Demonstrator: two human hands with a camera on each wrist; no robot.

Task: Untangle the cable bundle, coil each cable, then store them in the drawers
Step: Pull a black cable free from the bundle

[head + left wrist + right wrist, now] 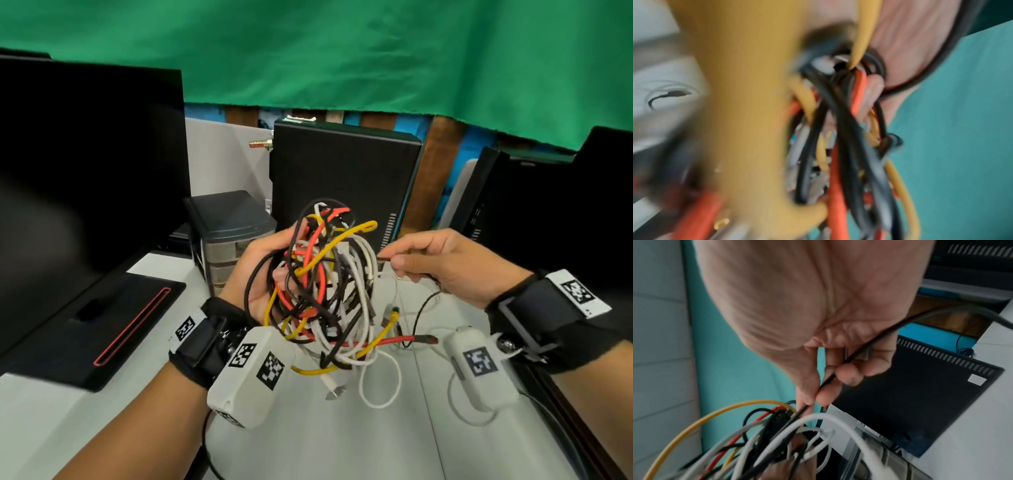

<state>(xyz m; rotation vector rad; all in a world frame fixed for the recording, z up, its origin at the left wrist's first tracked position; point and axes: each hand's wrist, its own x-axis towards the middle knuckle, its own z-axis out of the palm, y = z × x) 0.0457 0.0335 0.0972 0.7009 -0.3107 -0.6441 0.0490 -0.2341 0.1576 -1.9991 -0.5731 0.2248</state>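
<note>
A green cloth (342, 51) is hanging across the top of the head view, above a pale grey desk (342, 428) that is filling the lower part of the frame. A dark monitor (85, 171) is standing at the left, its black base with a red line (113, 322) being set on the desk at lower left. A black computer case (342, 178) is standing upright at centre, and a small drawer unit with a dark lid (226, 226) is placed just to its left, behind the raised hands.

The cable bundle (322, 281) is being held up above the desk at the centre of the frame, a knot of black, white, red and yellow leads. It is being gripped by the left hand (260, 270), palm turned toward the camera, fingers curled round the tangle from the left side. In the left wrist view, which is blurred, the cable bundle (838, 129) is seen crowded against the palm, with a yellow lead (748, 97) passing close across the lens.

A thin black cable (838, 371) is being pinched between thumb and fingertips of the right hand (455, 263), just to the right of the bundle; in the right wrist view the strand is running from the pinch down into the tangle at the lower left of that frame.

Loose ends are hanging below the bundle: a white loop (380, 383) is lying on the desk, and a red lead with a plug (411, 340) is stretching toward the right.
</note>
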